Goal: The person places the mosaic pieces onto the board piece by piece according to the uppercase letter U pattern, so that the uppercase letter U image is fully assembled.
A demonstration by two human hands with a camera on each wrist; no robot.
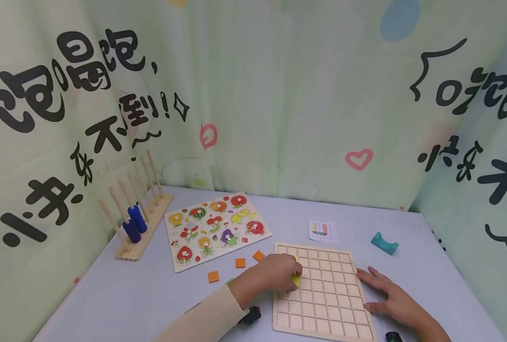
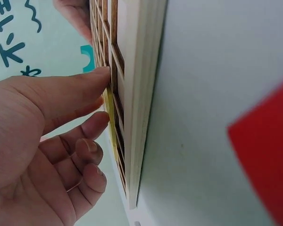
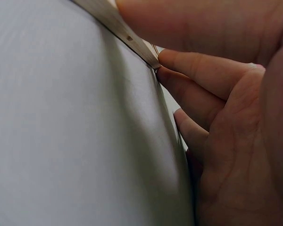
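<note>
My left hand (image 1: 276,273) is over the upper left part of a wooden grid board (image 1: 328,299), thumb and fingertips pinching a yellow piece (image 1: 295,280) against the squares. In the left wrist view the yellow piece (image 2: 111,110) lies along the grid under the thumb and fingers, which partly cover it. The remaining fingers of that hand curl loosely. At the board's right edge, my right hand (image 1: 388,299) rests with fingers spread, its fingertips and thumb touching the rim. The right wrist view shows these fingers (image 3: 193,89) against the board's side.
Orange square tiles (image 1: 240,263) lie left of the board, with a bit of green beside the left sleeve. Behind them is a fruit peg puzzle (image 1: 217,230). A wooden peg rack (image 1: 144,232) stands far left. A patterned card (image 1: 323,231) and a teal curved block (image 1: 384,243) lie behind the board.
</note>
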